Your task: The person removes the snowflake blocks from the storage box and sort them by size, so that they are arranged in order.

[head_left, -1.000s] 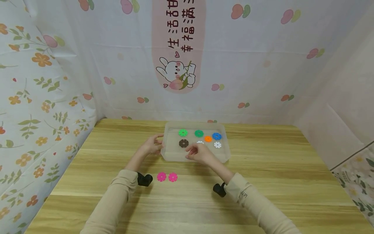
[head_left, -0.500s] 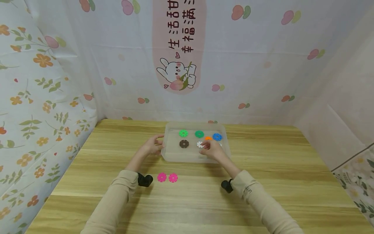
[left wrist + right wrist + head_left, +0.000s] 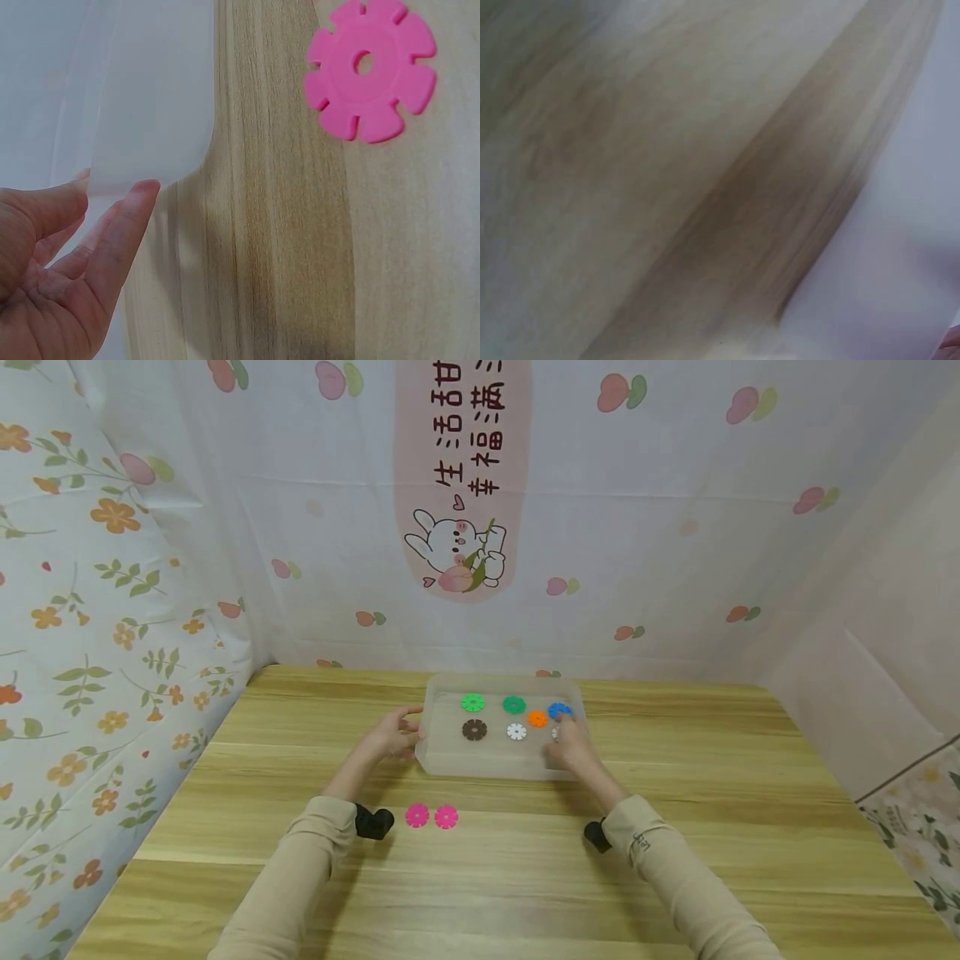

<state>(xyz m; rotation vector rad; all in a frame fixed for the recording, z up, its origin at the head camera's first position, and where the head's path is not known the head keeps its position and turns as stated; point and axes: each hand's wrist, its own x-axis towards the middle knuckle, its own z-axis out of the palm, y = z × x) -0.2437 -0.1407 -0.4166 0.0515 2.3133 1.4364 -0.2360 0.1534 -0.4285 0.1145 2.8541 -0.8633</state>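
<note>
A translucent plastic box [image 3: 495,765] stands at the back of the table. My left hand [image 3: 392,732] holds its left end; in the left wrist view the thumb is at the rim and the fingers [image 3: 124,232] lie against the outer wall. Slotted flower-shaped discs lie flat inside: light green [image 3: 472,702], dark green [image 3: 513,704], brown [image 3: 474,729], white [image 3: 516,732], orange [image 3: 537,718] and blue [image 3: 558,710]. Over the box's right part reaches my right hand [image 3: 573,745], its fingertips by the blue disc, partly covering a second white disc [image 3: 555,734]. Its finger pose is blurred.
Two pink slotted discs [image 3: 431,816] lie side by side on the wooden table [image 3: 480,893], in front of the box. A printed cloth [image 3: 637,527] hangs right behind the table's back edge.
My right hand has moved to the right across the box, from beside the brown disc to the blue and right-hand white discs. The first white disc has come into full view. My left hand has stayed put.
</note>
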